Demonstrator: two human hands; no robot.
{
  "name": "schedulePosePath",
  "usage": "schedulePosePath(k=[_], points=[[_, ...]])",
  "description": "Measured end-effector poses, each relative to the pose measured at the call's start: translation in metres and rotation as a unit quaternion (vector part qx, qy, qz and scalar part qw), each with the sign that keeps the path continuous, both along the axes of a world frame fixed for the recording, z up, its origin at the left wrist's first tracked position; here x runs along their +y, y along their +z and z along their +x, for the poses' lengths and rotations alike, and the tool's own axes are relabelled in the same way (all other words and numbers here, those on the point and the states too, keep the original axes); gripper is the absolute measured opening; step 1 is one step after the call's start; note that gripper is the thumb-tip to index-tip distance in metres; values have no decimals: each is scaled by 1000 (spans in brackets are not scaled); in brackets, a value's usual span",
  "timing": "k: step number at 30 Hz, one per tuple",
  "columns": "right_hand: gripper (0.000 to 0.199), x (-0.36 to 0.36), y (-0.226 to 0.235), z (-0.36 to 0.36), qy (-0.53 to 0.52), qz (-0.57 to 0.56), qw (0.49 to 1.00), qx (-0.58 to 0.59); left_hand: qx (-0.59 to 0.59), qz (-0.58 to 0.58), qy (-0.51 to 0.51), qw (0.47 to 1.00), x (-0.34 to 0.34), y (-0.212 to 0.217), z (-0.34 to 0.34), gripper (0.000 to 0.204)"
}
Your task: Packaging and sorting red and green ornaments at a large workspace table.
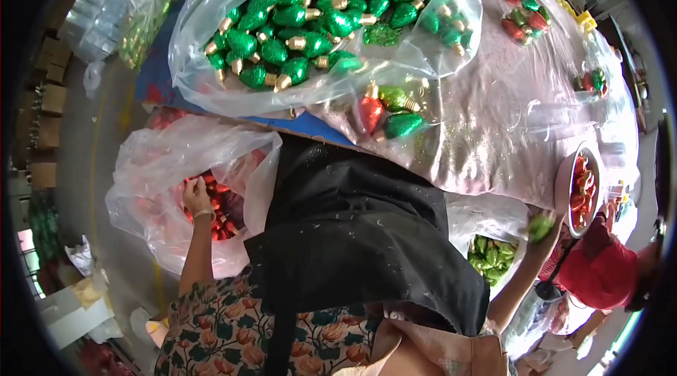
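Right hand (551, 238) gripping green bulb (541, 227), axis and direction blurred, left hand (198, 196) at red bulbs (224, 228), grip unclear

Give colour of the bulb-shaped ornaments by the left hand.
Shiny red: the ornaments beside the left hand; seen in the head view.

Left: red bulbs (227, 224), glossy, many, loose, lying at mixed angles inside an open, see-through bag (151, 164); left hand (197, 197) at far-left edge of the heap, grip on any single one unclear. Right: lime bulb (541, 226) in right hand (553, 229), raised, too blurred to read tilt or base. Just nearer and left of it: lime bulbs (491, 257), shiny, piled loose, pointing various ways.
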State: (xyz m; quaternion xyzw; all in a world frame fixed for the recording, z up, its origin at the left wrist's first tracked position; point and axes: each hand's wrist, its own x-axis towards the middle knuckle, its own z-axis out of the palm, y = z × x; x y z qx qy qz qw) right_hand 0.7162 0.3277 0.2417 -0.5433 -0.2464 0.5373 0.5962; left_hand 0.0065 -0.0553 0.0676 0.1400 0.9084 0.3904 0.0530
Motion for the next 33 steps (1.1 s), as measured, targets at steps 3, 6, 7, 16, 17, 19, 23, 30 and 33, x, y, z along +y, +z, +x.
schedulePosePath(k=[3, 6, 7, 16, 17, 19, 23, 30, 33], points=[[31, 70, 75, -124, 307, 97, 941, -100, 105, -229, 3, 968, -26, -89, -19, 43], [29, 145, 90, -293, 491, 150, 755, -408, 74, -425, -49, 901, -16, -139, -24, 61], [20, 136, 110, -358, 528, 145, 673, -498, 3, -515, -90, 853, -11, -151, -24, 69], [45, 181, -15, -552, 550, 338, 264, -717, -31, -482, -32, 875, -23, -190, -42, 78], [45, 180, -10, -544, 552, 337, 260, -716, -71, -484, -56, 870, -14, -176, -45, 77], [44, 182, 13, -532, 552, 347, 258, -713, -104, -484, -85, 865, 3, -158, -47, 76], [45, 181, 95, -458, 638, 293, 557, -444, -71, -399, -115, 907, 1, -134, -36, 74], [54, 79, 127, -321, 492, 300, 689, -440, 155, -295, -117, 935, -13, -6, -9, 54], [57, 62, 119, -300, 453, 279, 730, -429, -31, 78, -151, 985, 58, 126, 23, 37]])
